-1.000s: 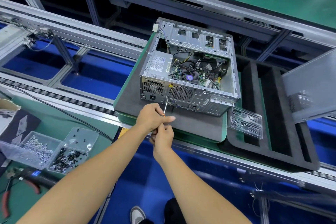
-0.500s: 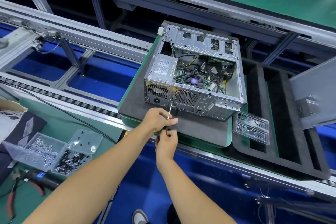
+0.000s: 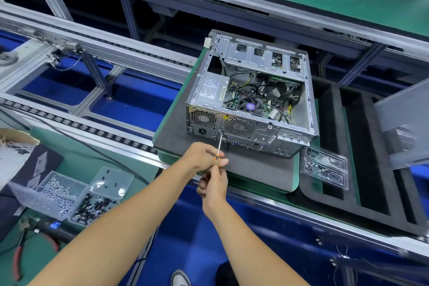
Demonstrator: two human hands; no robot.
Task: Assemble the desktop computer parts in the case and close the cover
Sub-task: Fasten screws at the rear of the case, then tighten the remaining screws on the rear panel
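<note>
An open desktop case (image 3: 308,109) lies on its side on a grey foam pad (image 3: 176,132), its rear panel facing me. Inside are the power supply (image 3: 211,89), motherboard and CPU fan (image 3: 250,106). A thin screwdriver (image 3: 219,143) with an orange collar points at the rear panel between the two fan grilles. My left hand (image 3: 201,156) grips its upper handle. My right hand (image 3: 214,184) holds the handle's lower end, just below the left hand. The grey side cover (image 3: 404,123) leans at the far right.
A clear blister tray of screws (image 3: 325,169) lies right of the pad. On the green bench at lower left stand clear boxes of screws (image 3: 60,195) and red-handled pliers (image 3: 18,255). Roller conveyor rails (image 3: 92,127) run across. A black foam tray (image 3: 371,181) lies at right.
The view has shifted, so the case sits further right and lower in frame. Both hands stay on the screwdriver at the rear panel, with no clear change of grip.
</note>
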